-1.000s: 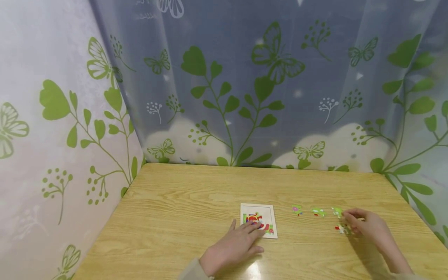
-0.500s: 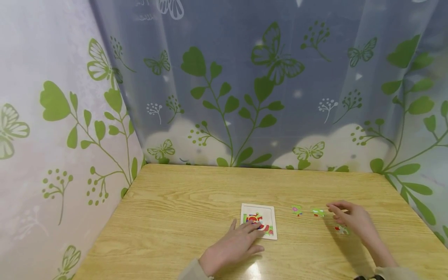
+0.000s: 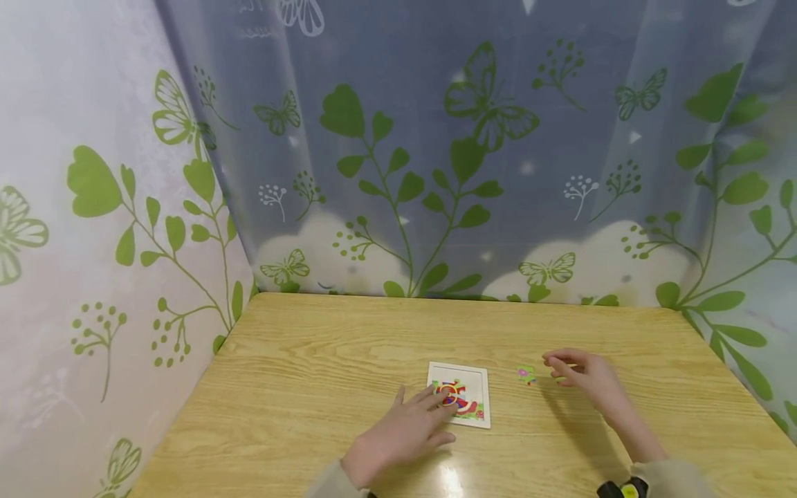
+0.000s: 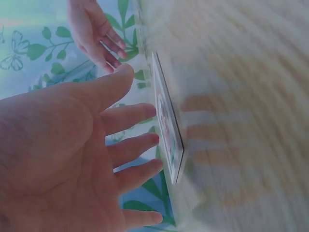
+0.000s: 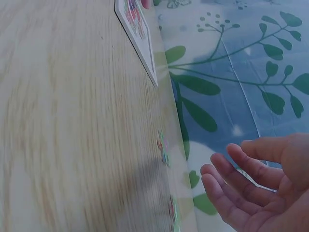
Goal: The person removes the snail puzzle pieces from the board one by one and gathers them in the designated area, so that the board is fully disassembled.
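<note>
While the left hand (image 3: 405, 430) lies over the lower left of the puzzle board (image 3: 476, 380), its fingers spread, we lose part of the colourful picture beneath them; whether the fingertips press on it, we cannot tell. The board lies flat on the wood-grained bench (image 3: 324, 415), pale and bare toward its far right corner. Just right of it we find a loose green piece (image 3: 526, 374) with a pink flower. The right hand (image 3: 584, 377) hangs near that, fingers bent, thumb and index close; we cannot tell whether they pinch anything. From above, this hand screens the bench behind it, but from the right wrist we spot a second loose piece (image 5: 174, 212). Behind the bench hangs a leaf-printed curtain (image 3: 529, 207).
</note>
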The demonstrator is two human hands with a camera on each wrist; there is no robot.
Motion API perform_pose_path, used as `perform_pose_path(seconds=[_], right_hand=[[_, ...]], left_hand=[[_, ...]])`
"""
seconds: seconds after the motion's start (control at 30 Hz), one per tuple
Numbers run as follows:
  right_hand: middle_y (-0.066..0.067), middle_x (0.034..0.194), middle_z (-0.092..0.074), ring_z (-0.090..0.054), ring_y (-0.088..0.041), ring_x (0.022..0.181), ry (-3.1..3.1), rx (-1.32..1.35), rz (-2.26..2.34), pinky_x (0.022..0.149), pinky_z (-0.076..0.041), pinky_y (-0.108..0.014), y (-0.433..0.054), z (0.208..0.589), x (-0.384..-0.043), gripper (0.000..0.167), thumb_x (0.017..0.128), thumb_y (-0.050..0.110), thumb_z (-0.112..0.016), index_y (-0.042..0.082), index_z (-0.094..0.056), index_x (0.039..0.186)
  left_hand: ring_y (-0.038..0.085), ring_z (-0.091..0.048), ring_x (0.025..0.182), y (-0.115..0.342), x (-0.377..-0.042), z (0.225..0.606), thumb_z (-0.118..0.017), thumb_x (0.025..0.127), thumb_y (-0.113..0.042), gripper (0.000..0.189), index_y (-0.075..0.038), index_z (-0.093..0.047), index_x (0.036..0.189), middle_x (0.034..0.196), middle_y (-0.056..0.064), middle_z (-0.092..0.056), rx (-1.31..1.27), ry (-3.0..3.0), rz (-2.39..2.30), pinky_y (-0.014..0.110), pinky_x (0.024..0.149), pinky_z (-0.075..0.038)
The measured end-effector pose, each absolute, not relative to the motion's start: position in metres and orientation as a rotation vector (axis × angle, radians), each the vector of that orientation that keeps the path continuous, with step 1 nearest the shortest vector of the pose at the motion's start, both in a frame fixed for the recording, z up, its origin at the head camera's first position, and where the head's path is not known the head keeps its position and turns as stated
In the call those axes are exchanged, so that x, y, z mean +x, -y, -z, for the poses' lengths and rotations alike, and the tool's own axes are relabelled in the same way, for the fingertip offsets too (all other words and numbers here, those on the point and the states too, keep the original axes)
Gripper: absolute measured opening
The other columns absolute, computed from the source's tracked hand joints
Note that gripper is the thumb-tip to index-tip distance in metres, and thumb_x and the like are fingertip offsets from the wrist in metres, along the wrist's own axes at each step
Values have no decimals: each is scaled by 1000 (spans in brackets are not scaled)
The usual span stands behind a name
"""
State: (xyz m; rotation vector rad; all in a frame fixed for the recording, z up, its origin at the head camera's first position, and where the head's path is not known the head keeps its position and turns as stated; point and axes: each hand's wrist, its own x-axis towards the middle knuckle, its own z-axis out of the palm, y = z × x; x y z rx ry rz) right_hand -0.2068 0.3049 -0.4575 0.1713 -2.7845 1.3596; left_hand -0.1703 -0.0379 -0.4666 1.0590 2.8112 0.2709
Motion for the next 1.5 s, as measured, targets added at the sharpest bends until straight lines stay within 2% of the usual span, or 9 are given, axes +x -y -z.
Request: perform_pose_path(seconds=[0.1,0.4,0.67,0.9,1.07,1.33,1.5], right_hand=[[-26,123,-68,-73,-30,97,2763,224,-1422,78,-62,-36,-291,458,-209,37,105,22,-58,-8,-64,127],[-19,118,-72,-73,-31,97,2779,266,-1439,73,-61,-35,-256,461,-220,32,103,22,-61,-1,-69,124],[-22,115,-72,-73,-34,98,2722,376,-1547,77,-62,-34,-227,464,-228,31,103,18,-61,-5,-69,122],[-20,111,-74,-73,-26,94,2746,435,-1561,75,-62,-32,-206,473,-235,28,102,16,-62,-5,-71,117],[-19,106,-75,-73,-26,89,2774,486,-1511,72,-61,-30,-195,477,-238,27,102,16,-62,-6,-72,114],[-11,99,-77,-71,-17,80,2856,481,-1390,64,-54,-21,-182,479,-241,25,101,19,-63,-1,-74,112],[-9,98,-77,-69,-15,77,2919,441,-1329,61,-51,-23,-176,478,-240,23,100,20,-64,2,-75,110]], left_hand=[[26,-34,149,40,-170,464,-51,101,-50,56,-25,-48,152,161,-1,-39,1045,-2795,-269,67,115,-26],[24,-35,149,39,-169,466,-51,100,-52,59,-25,-48,152,162,-2,-36,998,-2779,-228,67,115,-28],[27,-36,148,35,-167,470,-52,99,-53,60,-24,-49,152,160,1,-39,985,-2829,-207,67,114,-29],[28,-37,148,35,-167,472,-52,99,-52,60,-23,-48,152,160,3,-40,984,-2835,-224,68,114,-29],[27,-36,148,35,-167,469,-54,99,-51,59,-24,-49,152,160,2,-39,972,-2824,-235,68,114,-29],[27,-37,148,35,-167,470,-55,99,-51,58,-24,-50,151,160,2,-40,978,-2834,-224,68,113,-30],[27,-38,148,35,-166,469,-55,99,-51,59,-24,-50,151,160,2,-40,976,-2836,-218,68,113,-30]])
